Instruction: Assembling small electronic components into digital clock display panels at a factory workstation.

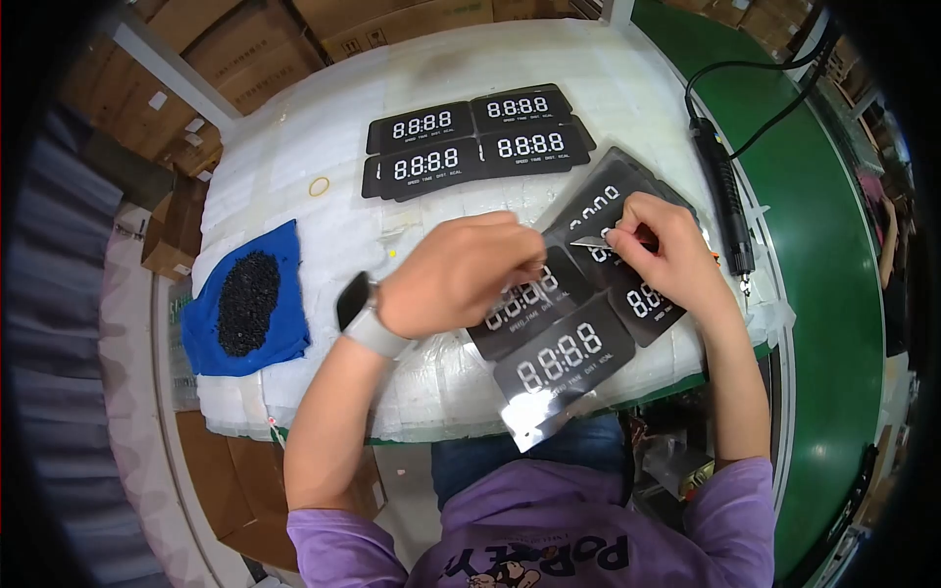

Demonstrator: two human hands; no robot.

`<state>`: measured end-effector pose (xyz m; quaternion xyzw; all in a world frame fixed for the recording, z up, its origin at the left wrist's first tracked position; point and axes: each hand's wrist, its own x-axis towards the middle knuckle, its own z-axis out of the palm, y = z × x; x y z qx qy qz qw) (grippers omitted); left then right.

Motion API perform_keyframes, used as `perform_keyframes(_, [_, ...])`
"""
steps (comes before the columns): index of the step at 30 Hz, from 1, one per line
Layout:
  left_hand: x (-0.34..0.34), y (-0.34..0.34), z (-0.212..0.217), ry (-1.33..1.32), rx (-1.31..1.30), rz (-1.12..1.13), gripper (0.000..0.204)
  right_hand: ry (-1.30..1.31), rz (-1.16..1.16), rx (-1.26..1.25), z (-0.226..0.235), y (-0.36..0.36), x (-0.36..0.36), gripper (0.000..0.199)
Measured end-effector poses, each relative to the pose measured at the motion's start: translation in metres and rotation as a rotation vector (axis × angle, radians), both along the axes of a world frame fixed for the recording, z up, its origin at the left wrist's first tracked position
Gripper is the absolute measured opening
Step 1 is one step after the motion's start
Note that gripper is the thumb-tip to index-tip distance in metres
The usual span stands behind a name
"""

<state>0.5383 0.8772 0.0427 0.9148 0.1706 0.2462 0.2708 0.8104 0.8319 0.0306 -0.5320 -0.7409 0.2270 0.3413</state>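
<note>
Fingers of my right hand (667,250) were pinched shut on a thin strip (588,240), right of the frame's centre. My left hand (461,274), with a watch (355,302) on its wrist, sat curled at centre, pressing down on a black display panel (534,299); I could not tell whether it gripped anything. Both hands worked over a loose fan of panels (564,358) spreading toward the lower middle. Four more panels (475,137) lay in a tidy block at the upper middle. At the left a blue cloth (279,255) carried a heap of small black pieces (245,302). A black power tool (723,201) lay at the right edge of the white table (294,157).
</note>
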Motion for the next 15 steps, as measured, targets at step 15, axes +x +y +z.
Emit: perform_keyframes(15, [-0.072,0.019,0.015,-0.238,0.062,0.740,0.017,0.161,-0.125,0.206,0.001,-0.005,0.010,0.013])
